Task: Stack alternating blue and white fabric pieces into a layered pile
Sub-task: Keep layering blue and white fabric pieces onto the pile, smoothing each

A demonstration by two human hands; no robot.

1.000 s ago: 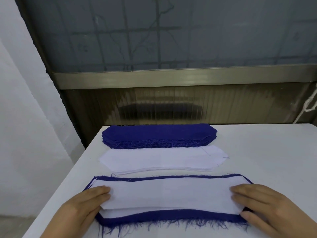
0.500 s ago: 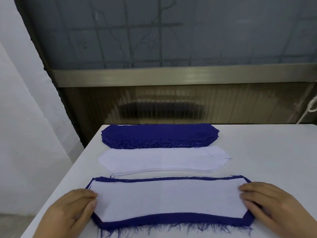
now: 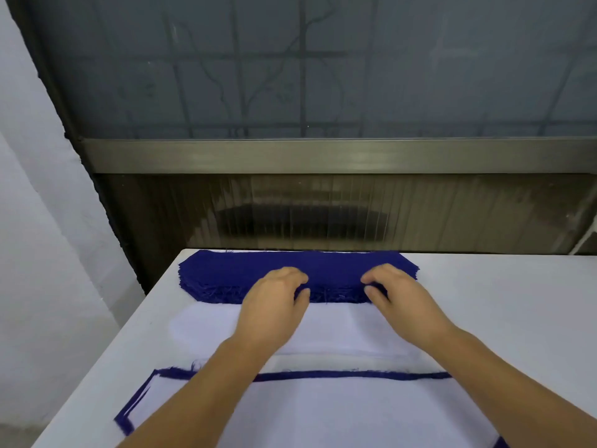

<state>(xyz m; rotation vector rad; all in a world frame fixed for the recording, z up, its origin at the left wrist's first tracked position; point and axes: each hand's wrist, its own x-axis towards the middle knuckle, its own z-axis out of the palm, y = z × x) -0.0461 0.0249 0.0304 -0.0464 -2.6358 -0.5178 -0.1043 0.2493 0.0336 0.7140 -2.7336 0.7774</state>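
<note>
Your left hand [image 3: 274, 297] and your right hand [image 3: 395, 292] are both out over the blue stack [image 3: 226, 274] at the far edge of the counter [image 3: 504, 305]. They sit apart from each other, either side of the stack's middle, fingers curled down on its top and thumbs tucked against its frayed near edge. That looks like a pinch on the topmost blue piece at two points, though you cannot tell from here whether a single layer is already caught between thumb and fingers. Two grips spread along the long side make sense: a limp, long strip lifted from one point would fold and drag its neighbours along.

Your forearms cross over the white stack [image 3: 206, 328], which lies just this side of the blue one. Keeping the two supplies in parallel rows, one behind the other, lets you reach either colour with the same straight reach.

Nearest to you is the layered pile [image 3: 339, 412], the thing you are building. Its top sheet is white, with a narrow blue border showing along the far edge and at the left corner, so the white pieces are cut a little smaller than the blue. A white top means blue is due next, which fits where your hands are.

The loose threads along the blue stack's edge are likely to snag, so separate one layer cleanly before lifting, then bring it back and square it over the pile.
</note>
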